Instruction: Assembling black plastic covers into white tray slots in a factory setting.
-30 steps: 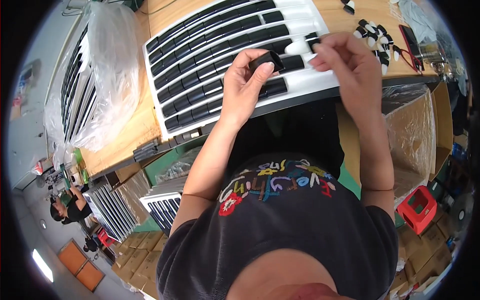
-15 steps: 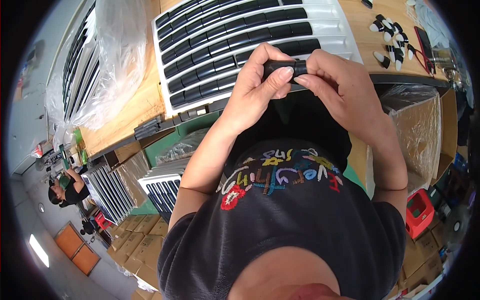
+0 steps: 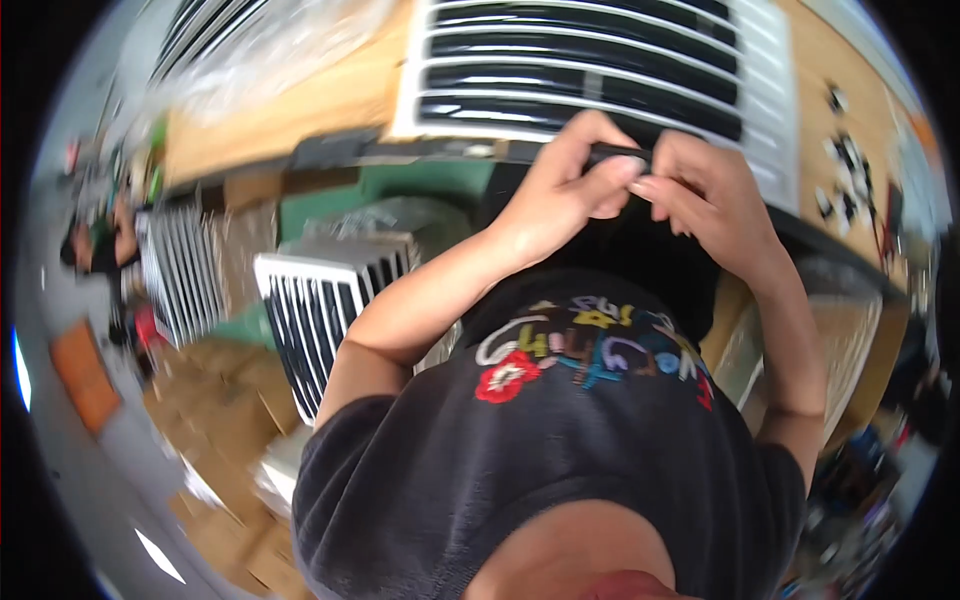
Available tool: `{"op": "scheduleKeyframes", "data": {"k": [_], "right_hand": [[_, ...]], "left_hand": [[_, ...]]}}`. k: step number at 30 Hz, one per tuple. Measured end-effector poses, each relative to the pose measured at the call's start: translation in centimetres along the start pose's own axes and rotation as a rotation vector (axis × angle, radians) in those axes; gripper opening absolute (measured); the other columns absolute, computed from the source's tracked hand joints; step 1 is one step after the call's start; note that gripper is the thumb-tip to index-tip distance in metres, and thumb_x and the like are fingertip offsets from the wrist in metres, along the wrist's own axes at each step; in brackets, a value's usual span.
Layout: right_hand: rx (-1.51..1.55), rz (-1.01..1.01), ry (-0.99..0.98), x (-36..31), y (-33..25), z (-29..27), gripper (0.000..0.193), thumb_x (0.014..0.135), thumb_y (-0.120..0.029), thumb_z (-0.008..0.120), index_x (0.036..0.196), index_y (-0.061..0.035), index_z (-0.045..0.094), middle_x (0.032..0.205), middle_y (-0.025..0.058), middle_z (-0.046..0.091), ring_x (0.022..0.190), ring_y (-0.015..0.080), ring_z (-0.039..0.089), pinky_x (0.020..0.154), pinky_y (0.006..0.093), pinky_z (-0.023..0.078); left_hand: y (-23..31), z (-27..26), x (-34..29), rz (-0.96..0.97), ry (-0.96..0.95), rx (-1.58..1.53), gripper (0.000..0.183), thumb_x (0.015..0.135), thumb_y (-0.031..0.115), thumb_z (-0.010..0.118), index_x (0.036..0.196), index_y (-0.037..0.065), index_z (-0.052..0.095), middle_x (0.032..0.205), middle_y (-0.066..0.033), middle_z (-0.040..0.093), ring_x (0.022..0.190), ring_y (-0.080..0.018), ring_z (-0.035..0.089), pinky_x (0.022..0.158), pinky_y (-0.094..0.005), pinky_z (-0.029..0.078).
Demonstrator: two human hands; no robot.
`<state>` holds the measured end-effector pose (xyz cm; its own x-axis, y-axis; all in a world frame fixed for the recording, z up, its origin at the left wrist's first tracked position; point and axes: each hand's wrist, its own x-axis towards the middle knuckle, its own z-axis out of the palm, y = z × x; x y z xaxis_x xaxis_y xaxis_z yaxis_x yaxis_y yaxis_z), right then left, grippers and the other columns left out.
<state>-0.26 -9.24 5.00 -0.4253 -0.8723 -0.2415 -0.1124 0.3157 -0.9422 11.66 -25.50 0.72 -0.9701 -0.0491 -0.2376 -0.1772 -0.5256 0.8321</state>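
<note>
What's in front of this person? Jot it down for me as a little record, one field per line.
Left hand: thumb and fingers gripping a black piece
Right hand: fingertips at the piece's right end; blur hides the exact grip
Tray: white, on the bench, holding rows of black parts
Right of tray: scattered black-and-white bits, blurred
Left of tray: clear plastic
Lower left: cardboard boxes
</note>
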Motion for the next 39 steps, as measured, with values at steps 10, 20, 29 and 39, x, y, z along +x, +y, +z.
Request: {"op": "scheduleKeyframes", "data": {"k": [10,20,29,39], "right_hand": [[-0.073,-0.137,0.187,4.3,1.4,3.2,0.016,0.100,-0.010,0.054,0.109,-0.0006,0.064,0.085,0.0018,0.063,0.068,0.0034,0.046,0.060,0.0183,0.036],[-0.193,-0.083,0.074,5.7,0.0,5.7,0.016,0.101,-0.011,0.055,0.104,-0.0001,0.065,0.083,0.0007,0.062,0.068,0.0033,0.048,0.061,0.0182,0.037],[-0.234,-0.031,-0.012,5.9,-0.8,7.8,0.018,0.102,-0.013,0.053,0.106,0.0001,0.064,0.083,0.0010,0.061,0.069,0.0044,0.047,0.063,0.0192,0.038],[-0.209,-0.014,0.027,5.0,-0.3,7.5,0.018,0.102,-0.012,0.052,0.107,0.0001,0.064,0.084,0.0015,0.062,0.069,0.0053,0.050,0.063,0.0200,0.040]], "left_hand": [[6.7,-25.6,-20.6,0.542,1.386,1.023,0.022,0.076,0.008,0.082,0.090,0.000,0.067,0.084,-0.0081,0.070,0.076,-0.0139,0.065,0.069,-0.0274,0.052],[3.1,-46.4,-39.3,0.278,1.357,0.971,0.029,0.084,-0.003,0.068,0.110,0.011,0.067,0.074,0.0003,0.062,0.069,-0.0081,0.055,0.063,-0.0247,0.044],[-0.3,-49.1,-41.9,0.120,1.319,1.438,0.022,0.092,0.010,0.061,0.109,0.020,0.071,0.097,-0.0124,0.066,0.092,-0.0269,0.063,0.085,-0.0353,0.048],[-1.3,-44.4,-37.8,-0.232,1.357,1.388,0.058,0.102,0.044,0.037,0.149,0.011,0.035,0.142,-0.0244,0.048,0.129,-0.0425,0.048,0.108,-0.0454,0.037]]}}
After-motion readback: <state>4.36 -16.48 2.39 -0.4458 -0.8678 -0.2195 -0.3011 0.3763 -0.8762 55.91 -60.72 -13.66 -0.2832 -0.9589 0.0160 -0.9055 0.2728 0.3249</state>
